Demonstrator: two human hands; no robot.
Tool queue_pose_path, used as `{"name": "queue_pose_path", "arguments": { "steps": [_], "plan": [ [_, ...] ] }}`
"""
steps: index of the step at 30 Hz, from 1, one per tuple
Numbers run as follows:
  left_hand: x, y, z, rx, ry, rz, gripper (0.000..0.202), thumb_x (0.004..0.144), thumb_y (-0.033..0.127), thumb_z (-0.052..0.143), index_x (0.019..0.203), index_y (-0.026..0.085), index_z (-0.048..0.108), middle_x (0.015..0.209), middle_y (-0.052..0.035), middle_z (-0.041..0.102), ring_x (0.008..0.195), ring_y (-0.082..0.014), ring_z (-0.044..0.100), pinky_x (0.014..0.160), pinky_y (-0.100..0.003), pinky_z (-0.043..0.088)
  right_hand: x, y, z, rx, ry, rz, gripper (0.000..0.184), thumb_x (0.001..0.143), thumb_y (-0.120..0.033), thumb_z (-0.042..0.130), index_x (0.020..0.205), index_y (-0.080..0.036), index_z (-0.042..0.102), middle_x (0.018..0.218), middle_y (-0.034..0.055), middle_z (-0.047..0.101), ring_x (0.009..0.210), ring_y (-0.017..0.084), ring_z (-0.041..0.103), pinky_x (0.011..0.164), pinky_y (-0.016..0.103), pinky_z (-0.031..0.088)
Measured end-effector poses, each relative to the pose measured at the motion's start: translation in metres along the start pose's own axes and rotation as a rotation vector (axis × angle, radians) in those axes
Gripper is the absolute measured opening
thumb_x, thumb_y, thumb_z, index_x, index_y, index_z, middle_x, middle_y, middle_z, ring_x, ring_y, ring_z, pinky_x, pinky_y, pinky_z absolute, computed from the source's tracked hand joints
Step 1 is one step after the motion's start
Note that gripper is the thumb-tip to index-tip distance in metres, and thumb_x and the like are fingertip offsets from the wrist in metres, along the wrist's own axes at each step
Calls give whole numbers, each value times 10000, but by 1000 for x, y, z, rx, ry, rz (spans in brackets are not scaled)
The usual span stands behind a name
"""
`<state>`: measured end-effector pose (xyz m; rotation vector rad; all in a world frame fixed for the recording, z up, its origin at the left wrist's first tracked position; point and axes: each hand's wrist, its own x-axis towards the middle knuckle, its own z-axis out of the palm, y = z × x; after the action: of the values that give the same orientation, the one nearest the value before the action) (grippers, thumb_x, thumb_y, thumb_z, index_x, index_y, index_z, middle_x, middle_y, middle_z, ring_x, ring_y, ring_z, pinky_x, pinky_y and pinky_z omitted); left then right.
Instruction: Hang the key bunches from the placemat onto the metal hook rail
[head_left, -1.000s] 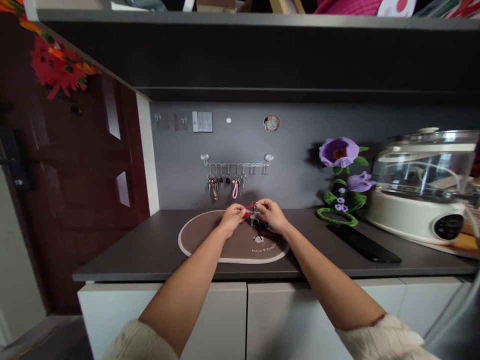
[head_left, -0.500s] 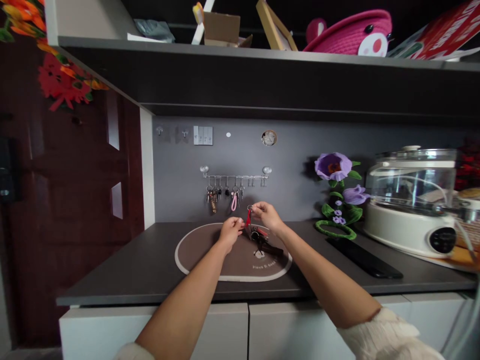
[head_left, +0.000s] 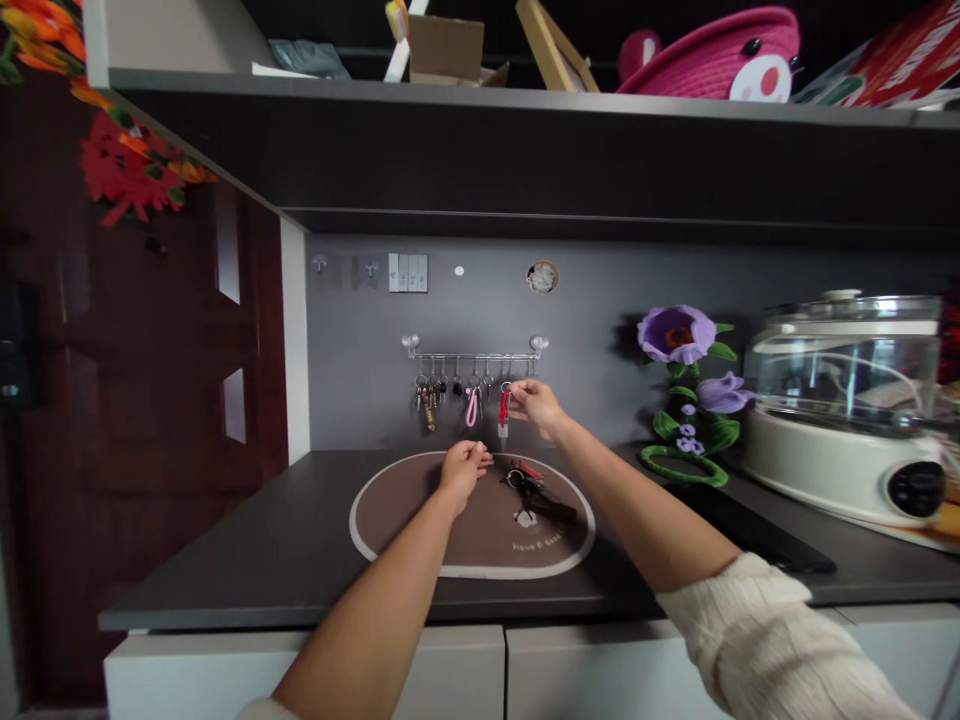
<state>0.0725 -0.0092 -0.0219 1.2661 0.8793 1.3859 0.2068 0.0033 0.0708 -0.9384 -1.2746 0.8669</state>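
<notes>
My right hand (head_left: 536,405) pinches the metal ring of a key ring with a red strap (head_left: 503,408), just below the hooks of a wall-mounted rail (head_left: 472,356). The strap and a small pale piece at its end hang down; whether the ring touches a hook I cannot tell. My left hand (head_left: 465,468) hovers over the brown oval mat (head_left: 405,510), fingers loosely curled and slightly apart, with nothing visible in them. On the mat's right side lies a bunch of keys (head_left: 525,478) with a dark strap. Other keys (head_left: 427,395) and a pink loop (head_left: 471,408) hang from the rail's left and middle hooks.
Purple artificial flowers (head_left: 679,335) with a green ring base stand right of the mat. Beside them are a black flat object (head_left: 757,525) and a white appliance with a clear top (head_left: 832,440). A shelf (head_left: 480,150) overhangs the counter (head_left: 247,530).
My right hand has raised the red-strapped key ring from above the mat to hook height. My left hand has come away from the strap and stays low. The view has shifted slightly.
</notes>
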Motion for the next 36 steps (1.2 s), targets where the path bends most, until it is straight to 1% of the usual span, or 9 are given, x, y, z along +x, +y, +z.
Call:
{"name": "queue_pose_path", "arguments": {
  "steps": [5, 10, 13, 17, 24, 29, 36],
  "plan": [
    [2, -1, 0, -10, 37, -3, 170, 745, 269, 478, 707, 113, 533, 671, -50, 583, 584, -81, 539, 572, -210, 413, 15, -4, 7, 18, 43, -4, 104, 770, -145, 434, 673, -148, 471, 586, 0, 548, 504, 68, 528, 531, 240, 488],
    [4, -4, -1, 9, 28, 12, 193, 732, 304, 493, 701, 118, 535, 676, -55, 592, 580, -86, 541, 541, -202, 405, 31, -3, 14, 23, 107, -28, 168, 752, -94, 395, 601, -142, 452, 498, -5, 525, 432, 75, 502, 458, 222, 461],
    [4, -4, -1, 24, 22, 15, 185, 744, 293, 475, 712, 121, 537, 687, -55, 595, 599, -90, 546, 537, -196, 405, 41, 0, 17, 42, 165, -18, 181, 721, -48, 387, 578, -139, 448, 458, -8, 504, 401, 75, 484, 437, 215, 446],
    [3, -2, 0, 49, 17, 3, 177, 765, 269, 444, 716, 124, 533, 699, -56, 595, 607, -88, 544, 526, -183, 399, 53, 4, 21, 80, 265, 8, 146, 710, -60, 415, 594, -143, 448, 454, -7, 505, 403, 79, 489, 452, 225, 460],
    [5, -4, -1, 63, 11, 14, 212, 751, 317, 469, 731, 117, 538, 710, -69, 604, 598, -85, 544, 518, -184, 395, 63, 12, 22, 150, 328, 73, 106, 721, -108, 462, 625, -154, 456, 471, -10, 512, 468, 90, 527, 500, 229, 491],
    [6, -6, -1, 60, -3, 23, 196, 756, 292, 458, 731, 114, 537, 706, -65, 599, 587, -83, 538, 513, -187, 388, 66, 16, 21, 185, 347, 90, 107, 728, -105, 454, 631, -150, 463, 466, -18, 502, 462, 83, 520, 514, 239, 498],
    [6, -6, -1, 67, 8, 29, 205, 743, 311, 477, 723, 118, 542, 691, -60, 601, 579, -84, 536, 515, -191, 389, 58, 21, 20, 137, 297, 83, 138, 713, -63, 433, 600, -136, 462, 448, -20, 488, 399, 77, 481, 442, 229, 454]
  ]
}}
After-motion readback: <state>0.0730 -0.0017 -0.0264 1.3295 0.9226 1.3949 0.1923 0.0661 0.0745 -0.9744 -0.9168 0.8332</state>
